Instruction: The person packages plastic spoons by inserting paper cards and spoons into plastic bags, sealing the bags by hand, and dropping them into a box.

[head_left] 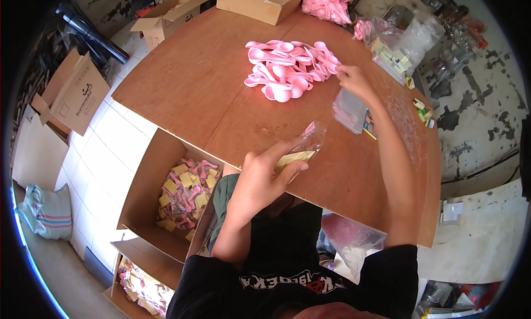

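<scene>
A heap of pink plastic spoons [285, 70] lies on the brown wooden table [193, 87]. At the right edge of the heap, my right hand [358, 82] is closed, its fingertips pinching a pink spoon. My left hand [259, 178], near the front edge of the table, grips a small clear plastic bag [314, 135] between thumb and fingers. Inside that bag a pale yellow card [294, 160] shows under the thumb. Below my right wrist a stack of flat clear plastic bags [348, 113] rests on the table, beside a small blue and yellow packet [369, 124].
An open carton [146, 181] at the left of the table holds bagged pink spoons with yellow cards. Another filled carton [124, 294] stands lower left. Pink bundles [329, 4] and a cardboard box [257, 4] sit at the far edge. Small cards [423, 113] lie at the right.
</scene>
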{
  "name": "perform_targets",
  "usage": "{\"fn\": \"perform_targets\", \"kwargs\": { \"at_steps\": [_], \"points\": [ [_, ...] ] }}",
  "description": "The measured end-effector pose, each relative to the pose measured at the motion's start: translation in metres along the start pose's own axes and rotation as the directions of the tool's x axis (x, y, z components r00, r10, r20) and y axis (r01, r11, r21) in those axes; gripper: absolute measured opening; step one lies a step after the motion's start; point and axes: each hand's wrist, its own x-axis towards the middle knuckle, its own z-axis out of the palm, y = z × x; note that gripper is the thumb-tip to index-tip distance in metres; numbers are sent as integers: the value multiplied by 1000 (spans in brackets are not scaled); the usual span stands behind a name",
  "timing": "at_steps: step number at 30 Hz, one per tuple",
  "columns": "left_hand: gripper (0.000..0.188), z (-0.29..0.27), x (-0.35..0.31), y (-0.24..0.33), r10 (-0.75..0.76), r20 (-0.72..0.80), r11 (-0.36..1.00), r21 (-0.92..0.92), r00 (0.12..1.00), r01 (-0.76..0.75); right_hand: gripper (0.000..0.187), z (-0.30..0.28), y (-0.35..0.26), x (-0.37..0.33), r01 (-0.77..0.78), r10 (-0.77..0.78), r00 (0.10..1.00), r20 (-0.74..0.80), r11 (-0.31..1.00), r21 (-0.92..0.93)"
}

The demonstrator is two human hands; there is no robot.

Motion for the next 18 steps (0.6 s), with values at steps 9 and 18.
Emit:
{"fn": "perform_targets", "kwargs": {
  "at_steps": [9, 18],
  "points": [
    [38, -7, -3, -11, -44, 9, 997, -62, 999, 44, 26, -53, -121, -139, -245, 114, 885, 452, 939, 242],
    [46, 0, -2, -10, -134, -69, 982, -146, 989, 123, 16, -39, -154, -172, 164, -138, 958, 252, 983, -83]
  ]
}}
